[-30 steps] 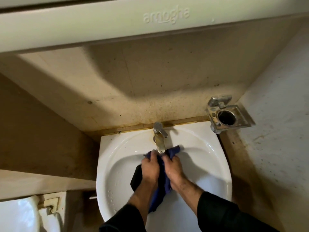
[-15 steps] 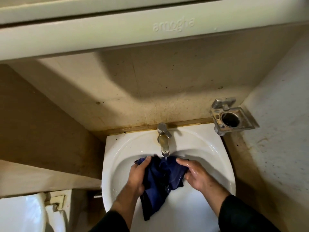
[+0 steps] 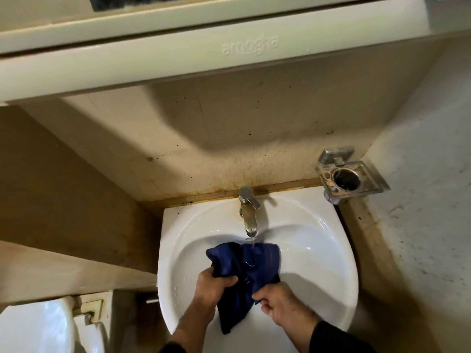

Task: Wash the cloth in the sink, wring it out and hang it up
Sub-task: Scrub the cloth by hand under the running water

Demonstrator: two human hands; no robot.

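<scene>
Got 1 blue cloth [image 3: 244, 266] in the white sink [image 3: 318, 250] – my left hand [image 3: 212, 289] bunches its left edge, my right hand [image 3: 280, 301] pinches the right – under 1 thin stream from the 1 tap [image 3: 248, 212]. 1 metal holder [image 3: 346, 177] sits on the wall nearby.

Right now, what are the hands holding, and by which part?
Both hold the blue cloth over the sink: the left hand grips its left edge, the right hand pinches its lower right edge.

white sink [image 3: 328, 250], blue cloth [image 3: 244, 263] inside
</scene>
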